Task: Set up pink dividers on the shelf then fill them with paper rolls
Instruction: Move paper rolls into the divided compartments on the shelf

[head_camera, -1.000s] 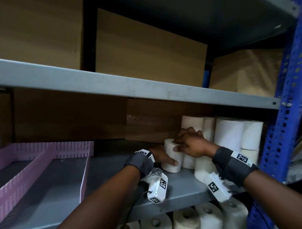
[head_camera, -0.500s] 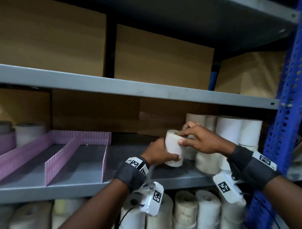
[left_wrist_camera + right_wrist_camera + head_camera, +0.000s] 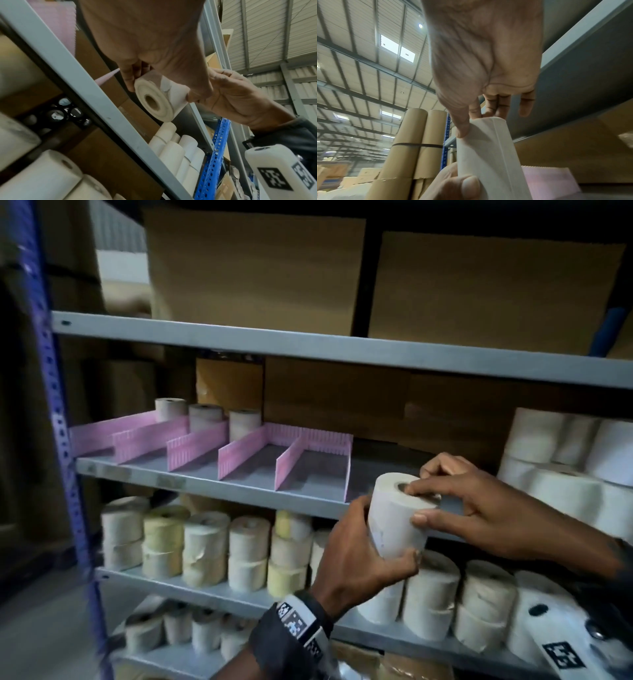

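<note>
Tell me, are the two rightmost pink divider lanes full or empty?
Empty. In the head view both lanes show only bare grey shelf; the three lanes further left each hold one roll at the back.

Matt white paper roll (image 3: 399, 515), pink ridged plastic dividers (image 3: 308, 440), grey painted metal shelf (image 3: 191, 479), brown matt cardboard boxes (image 3: 253, 268)

White paper roll (image 3: 397, 515) tilted, held before pink dividers (image 3: 287, 460)

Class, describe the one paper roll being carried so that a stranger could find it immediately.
Start at the grey shelf fitted with pink dividers. Just right of them, in front of its edge, both hands grip one white paper roll. Unlike every neighbouring roll, it rests on no shelf and tilts, held in mid-air.
</note>
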{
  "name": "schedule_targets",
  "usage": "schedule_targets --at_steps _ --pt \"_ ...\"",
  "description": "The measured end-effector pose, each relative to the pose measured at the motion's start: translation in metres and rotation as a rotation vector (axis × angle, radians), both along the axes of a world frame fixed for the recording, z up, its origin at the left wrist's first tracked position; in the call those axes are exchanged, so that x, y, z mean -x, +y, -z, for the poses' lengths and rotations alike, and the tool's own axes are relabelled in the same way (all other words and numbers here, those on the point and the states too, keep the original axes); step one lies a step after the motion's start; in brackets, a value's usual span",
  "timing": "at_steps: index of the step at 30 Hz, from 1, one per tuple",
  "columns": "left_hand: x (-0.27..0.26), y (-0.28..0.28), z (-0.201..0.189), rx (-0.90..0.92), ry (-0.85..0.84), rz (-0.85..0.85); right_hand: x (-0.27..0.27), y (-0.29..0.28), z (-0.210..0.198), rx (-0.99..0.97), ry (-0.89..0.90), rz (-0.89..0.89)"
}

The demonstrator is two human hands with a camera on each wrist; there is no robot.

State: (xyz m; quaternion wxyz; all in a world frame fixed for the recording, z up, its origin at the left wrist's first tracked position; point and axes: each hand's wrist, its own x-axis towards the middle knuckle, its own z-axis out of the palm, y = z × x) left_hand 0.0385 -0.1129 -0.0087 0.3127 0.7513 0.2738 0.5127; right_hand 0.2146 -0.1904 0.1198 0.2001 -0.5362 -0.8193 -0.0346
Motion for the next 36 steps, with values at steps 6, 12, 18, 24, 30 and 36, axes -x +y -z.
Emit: schedule_targets --at_steps 6,12,18,24,30,36 --pt "0.07 -0.02 0.019 -0.012 -0.052 -0.136 0.064 0.007 0.014 0.041 -0.06 -0.117" --pt "0.146 -0.026 0.031 -0.051 -0.04 -0.203 0.136 0.017 0.026 0.094 -0.104 -0.185" --pt "0.214 -0.033 0.052 -0.081 -0.046 -0.25 0.206 0.018 0.039 0.099 -0.08 -0.232" --pt "0.244 -0.044 0.076 -0.273 0.072 -0.473 0.245 0.025 0.039 0.117 -0.027 -0.208" --pt "0.254 -0.046 0.083 -0.51 0.444 -0.528 0.261 0.047 0.019 0.071 -0.135 -0.132" --pt "0.247 -0.019 0.071 -0.475 0.62 -0.496 0.255 0.08 0.007 0.017 -0.162 -0.114"
